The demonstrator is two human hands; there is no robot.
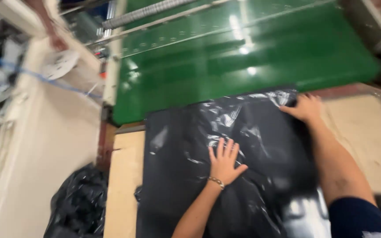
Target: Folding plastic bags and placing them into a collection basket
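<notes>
The left hand [224,162] is lying flat, fingers spread, pressing on the middle of a stack of black plastic bags [190,176]; it is grasping nothing. The right hand [306,107] is curling over the stack's far right corner, seemingly pinching the film (the blur is hiding the fingertips). The bags are resting on a pale wooden table [126,176], their far edge overlapping the green conveyor belt [243,48]. The glossy film is likely slippery, so layers could slide apart or wrinkle. A crumpled black bag [78,202] is lying below left. No labels are showing.

Black plastic sheet [225,176] bottom-cropped, seemingly motion-blurred.
</notes>
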